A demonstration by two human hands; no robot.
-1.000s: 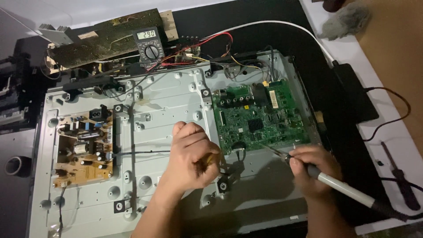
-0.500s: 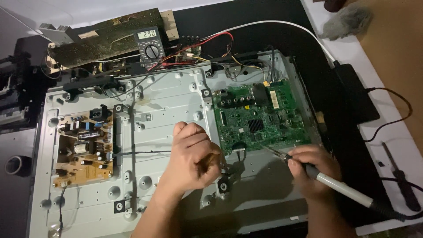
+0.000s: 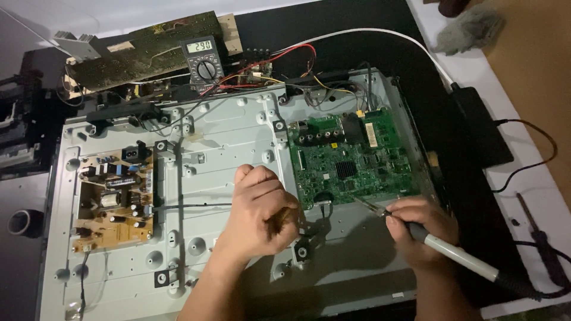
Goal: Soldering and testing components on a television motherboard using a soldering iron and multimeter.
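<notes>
My right hand grips a soldering iron with a white and black handle; its thin tip touches the lower edge of the green circuit board. That board is mounted on the right half of a grey metal chassis. My left hand is curled into a loose fist over the middle of the chassis, just left of the green board, and pinches a small brownish piece between thumb and fingers. What that piece is cannot be made out.
A tan power board sits on the chassis's left side. A multimeter with red and black leads lies at the back next to a dark circuit board. A black adapter and a white cable lie to the right.
</notes>
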